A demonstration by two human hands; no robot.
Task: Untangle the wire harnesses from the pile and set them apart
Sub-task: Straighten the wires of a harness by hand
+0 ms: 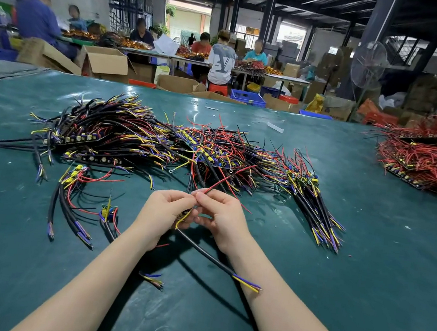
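The right hand (pixel 223 217) pinches a thin red wire (pixel 221 181) between thumb and forefinger. The left hand (pixel 165 212) pinches the same wire just beside it. The other left fingers curl round a harness (pixel 183 216) with a yellow lead in the palm. Its black cable (pixel 208 257) slants down between the forearms to purple and yellow ends.

The red wire rises into the pile (pixel 159 141) of black, red, yellow and purple harnesses just beyond the hands on the green table cover (pixel 365 268). A few harnesses (pixel 74 196) lie fanned out in front of the pile's left end. A heap of red wires (pixel 429 162) sits well apart at far right.

No writing can be read on the harnesses. Far back, a seated person's grey shirt (pixel 221 60) bears large overlapping letters, seemingly Y and V.
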